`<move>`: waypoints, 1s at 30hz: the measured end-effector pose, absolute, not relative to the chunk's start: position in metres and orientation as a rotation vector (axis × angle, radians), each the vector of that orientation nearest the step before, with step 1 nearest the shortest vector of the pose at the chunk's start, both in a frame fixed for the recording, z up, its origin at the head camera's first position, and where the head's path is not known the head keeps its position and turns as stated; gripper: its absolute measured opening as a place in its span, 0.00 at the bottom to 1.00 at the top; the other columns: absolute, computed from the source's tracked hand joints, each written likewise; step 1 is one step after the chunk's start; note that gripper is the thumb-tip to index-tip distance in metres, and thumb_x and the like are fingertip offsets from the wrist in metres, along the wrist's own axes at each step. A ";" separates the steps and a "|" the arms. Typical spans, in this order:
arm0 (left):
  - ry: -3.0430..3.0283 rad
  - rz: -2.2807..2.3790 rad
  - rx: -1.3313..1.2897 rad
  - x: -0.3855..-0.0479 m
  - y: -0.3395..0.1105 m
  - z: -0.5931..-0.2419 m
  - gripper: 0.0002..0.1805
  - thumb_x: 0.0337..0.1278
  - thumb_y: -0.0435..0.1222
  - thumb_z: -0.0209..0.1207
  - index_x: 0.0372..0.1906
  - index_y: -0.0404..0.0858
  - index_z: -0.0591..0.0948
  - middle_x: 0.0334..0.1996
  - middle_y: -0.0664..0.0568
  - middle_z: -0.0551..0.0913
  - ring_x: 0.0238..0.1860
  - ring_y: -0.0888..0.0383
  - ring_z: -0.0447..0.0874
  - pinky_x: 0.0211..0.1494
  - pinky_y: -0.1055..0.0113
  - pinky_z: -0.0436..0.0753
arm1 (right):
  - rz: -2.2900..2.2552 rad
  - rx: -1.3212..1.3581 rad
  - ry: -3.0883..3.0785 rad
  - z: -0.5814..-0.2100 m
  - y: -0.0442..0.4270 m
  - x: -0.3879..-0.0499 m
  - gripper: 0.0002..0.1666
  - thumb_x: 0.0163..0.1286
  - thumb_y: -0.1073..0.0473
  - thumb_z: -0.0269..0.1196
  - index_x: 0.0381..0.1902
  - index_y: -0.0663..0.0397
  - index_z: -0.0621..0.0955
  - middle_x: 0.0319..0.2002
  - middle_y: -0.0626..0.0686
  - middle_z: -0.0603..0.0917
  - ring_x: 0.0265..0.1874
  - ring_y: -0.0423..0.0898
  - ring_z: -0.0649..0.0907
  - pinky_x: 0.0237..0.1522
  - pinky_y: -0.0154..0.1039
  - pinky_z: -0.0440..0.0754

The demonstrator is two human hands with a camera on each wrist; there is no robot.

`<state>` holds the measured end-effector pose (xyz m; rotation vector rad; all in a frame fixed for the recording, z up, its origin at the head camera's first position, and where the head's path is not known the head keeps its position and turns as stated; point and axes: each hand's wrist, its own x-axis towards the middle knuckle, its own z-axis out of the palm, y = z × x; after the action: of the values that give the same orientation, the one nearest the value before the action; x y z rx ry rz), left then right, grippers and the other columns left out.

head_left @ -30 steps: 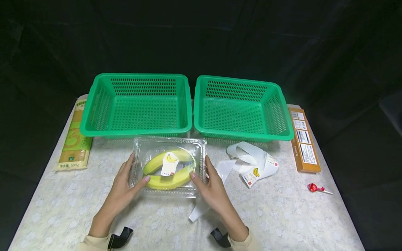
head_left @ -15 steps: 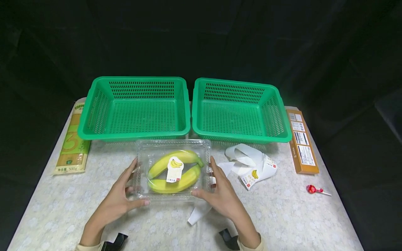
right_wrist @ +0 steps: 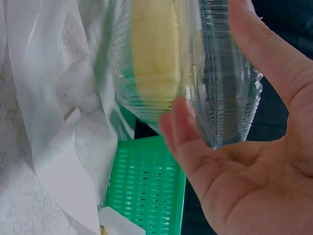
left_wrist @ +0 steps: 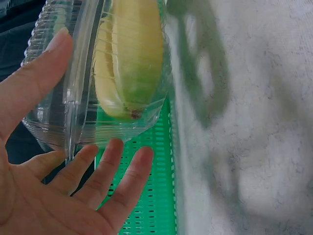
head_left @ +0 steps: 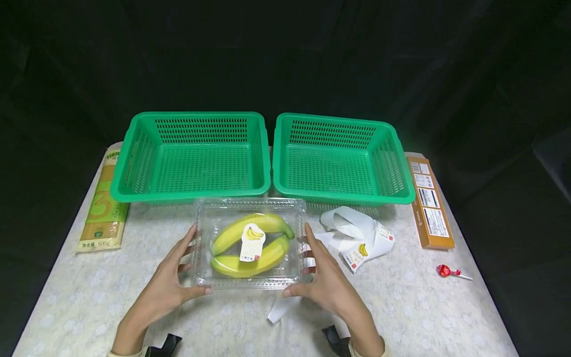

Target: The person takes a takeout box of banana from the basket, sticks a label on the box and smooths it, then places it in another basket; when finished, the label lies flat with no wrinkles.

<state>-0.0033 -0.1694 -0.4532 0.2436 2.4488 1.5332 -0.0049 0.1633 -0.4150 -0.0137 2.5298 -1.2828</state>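
The clear lidded container (head_left: 250, 284) sits at the centre of the work, between the two hands, with two yellow bananas (head_left: 232, 235) and a white label (head_left: 253, 243) showing through its top. The left hand (head_left: 167, 285) is at its 9 o'clock end, fingers spread and nearly straight, fingertips against the side and thumb by the near edge. The right hand (head_left: 327, 285) grips the 3 o'clock end, fingers bent against the wall and thumb at the near corner.

From the container, one green basket (head_left: 187, 195) lies at 11 o'clock and a second green basket (head_left: 343, 196) between 1 and 2. Just beyond the right hand, at 3 o'clock, white printed wrapping (head_left: 379, 243) lies looped on the surface (head_left: 89, 307); a white strip end (head_left: 278, 311) shows at 5. Further toward 3 are an orange box (head_left: 430, 203) and, below it, a red lollipop (head_left: 443, 270). A green-and-yellow packet (head_left: 104, 208) lies between 9 and 10.
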 end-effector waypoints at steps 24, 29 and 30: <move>2.542 1.702 0.227 -0.008 -0.150 -0.448 0.60 0.50 0.33 0.74 0.79 0.67 0.49 0.81 0.51 0.55 0.75 0.37 0.63 0.64 0.35 0.75 | -1.418 -0.118 2.712 -0.410 0.171 -0.011 0.70 0.46 0.59 0.82 0.81 0.44 0.53 0.69 0.54 0.75 0.58 0.51 0.82 0.45 0.34 0.86; 2.570 1.684 0.213 -0.011 -0.148 -0.445 0.60 0.50 0.34 0.75 0.79 0.68 0.49 0.80 0.52 0.56 0.75 0.38 0.65 0.64 0.37 0.76 | -1.409 -0.089 2.699 -0.407 0.173 -0.015 0.69 0.48 0.59 0.81 0.81 0.42 0.54 0.69 0.53 0.75 0.57 0.50 0.83 0.47 0.35 0.86; 2.574 1.681 0.212 -0.011 -0.148 -0.445 0.60 0.49 0.35 0.75 0.79 0.68 0.49 0.80 0.53 0.57 0.75 0.39 0.65 0.64 0.38 0.77 | -1.406 -0.081 2.697 -0.407 0.174 -0.016 0.69 0.48 0.59 0.81 0.81 0.42 0.54 0.69 0.53 0.75 0.57 0.50 0.83 0.47 0.35 0.86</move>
<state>-0.0111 -0.1479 -0.4450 0.2121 2.5736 1.6811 -0.0157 0.1736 -0.4066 -0.0815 2.6965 -1.4062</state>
